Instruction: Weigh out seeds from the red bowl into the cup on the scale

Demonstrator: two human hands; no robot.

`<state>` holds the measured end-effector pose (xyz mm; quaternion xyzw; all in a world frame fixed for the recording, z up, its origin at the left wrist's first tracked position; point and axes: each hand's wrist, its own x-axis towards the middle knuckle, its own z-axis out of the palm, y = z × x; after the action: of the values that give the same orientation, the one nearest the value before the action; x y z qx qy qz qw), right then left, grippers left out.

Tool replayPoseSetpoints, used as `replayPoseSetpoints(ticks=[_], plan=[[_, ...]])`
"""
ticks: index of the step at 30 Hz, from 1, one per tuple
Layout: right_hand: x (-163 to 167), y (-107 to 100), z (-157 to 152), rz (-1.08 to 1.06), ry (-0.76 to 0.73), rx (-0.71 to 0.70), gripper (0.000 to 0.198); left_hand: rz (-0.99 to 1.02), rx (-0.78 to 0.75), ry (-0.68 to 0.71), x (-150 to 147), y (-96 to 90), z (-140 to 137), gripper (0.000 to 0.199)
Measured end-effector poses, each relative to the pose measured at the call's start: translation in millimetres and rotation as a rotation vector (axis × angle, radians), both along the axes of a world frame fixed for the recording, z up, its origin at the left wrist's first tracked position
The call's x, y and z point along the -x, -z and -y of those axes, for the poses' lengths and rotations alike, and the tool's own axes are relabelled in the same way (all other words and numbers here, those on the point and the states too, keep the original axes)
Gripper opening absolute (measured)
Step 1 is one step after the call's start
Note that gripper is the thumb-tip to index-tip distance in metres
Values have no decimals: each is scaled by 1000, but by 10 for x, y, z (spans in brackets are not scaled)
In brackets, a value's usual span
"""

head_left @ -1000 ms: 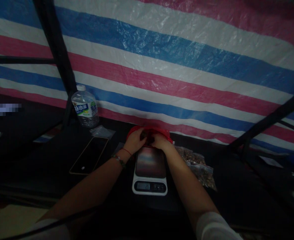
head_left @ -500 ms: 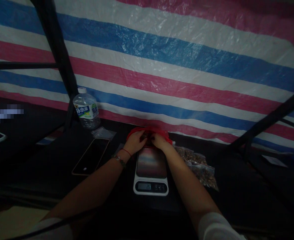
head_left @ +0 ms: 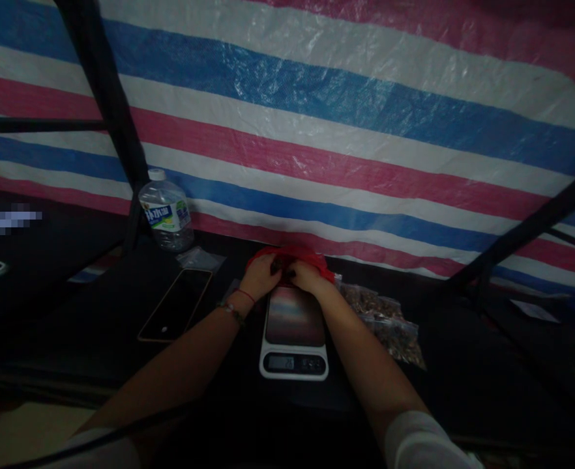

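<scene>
The digital scale [head_left: 294, 326] held the centre, flanked on both sides!
Right at its far end sat the plastic bag [head_left: 311, 255], left hand [head_left: 261, 277] and right hand [head_left: 306, 275] side by side at it. Over to the left lay the smartphone [head_left: 177, 306], with a small clear bag [head_left: 202, 260] beyond it and the bottle [head_left: 166, 213] just behind. Out right, zip bags [head_left: 390, 332] clustered; behind everything hung the tarpaulin [head_left: 317, 130].

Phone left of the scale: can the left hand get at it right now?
Likely yes: the phone lies uncovered beside the left forearm, with nothing visibly blocking it, though the left hand is at the red plastic.
</scene>
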<state>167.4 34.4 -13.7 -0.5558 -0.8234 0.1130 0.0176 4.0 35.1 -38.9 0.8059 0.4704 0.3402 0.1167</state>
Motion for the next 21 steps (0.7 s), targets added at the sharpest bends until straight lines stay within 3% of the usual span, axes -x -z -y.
replayPoseSetpoints(ticks=[6, 12, 16, 21], plan=[[-5, 17, 8, 4, 93, -8, 25, -12, 8, 18, 1, 8, 1, 32], [-8, 3, -77, -280, 297, -72, 31, -28, 67, 40, -11, 36, -8, 28], [41, -17, -84, -519, 203, -163, 31, -12, 97, 78, -35, 45, -5, 36], [57, -19, -30, -592, 61, -165, 29, 41, 97, 112, -55, 67, -15, 40]])
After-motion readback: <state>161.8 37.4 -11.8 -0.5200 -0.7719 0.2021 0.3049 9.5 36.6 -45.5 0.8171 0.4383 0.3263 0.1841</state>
